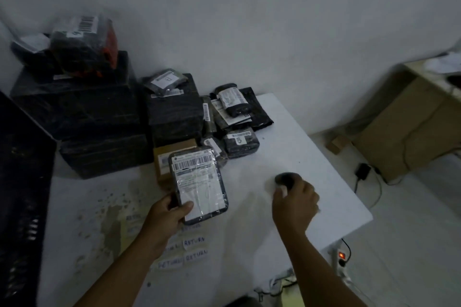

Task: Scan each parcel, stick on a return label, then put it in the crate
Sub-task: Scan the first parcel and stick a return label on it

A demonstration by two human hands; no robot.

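Note:
My left hand holds a flat black parcel by its near corner, its white shipping label with a barcode facing up, just above the white table. My right hand is curled around a dark rounded scanner to the right of the parcel. Several handwritten "RETURN" labels lie on the table under my left forearm. A black crate fills the left edge of the view.
Black-wrapped parcels are stacked at the back left, with smaller labelled ones in the middle and a brown box behind the held parcel. A cardboard box, cables and a power strip lie on the floor at right.

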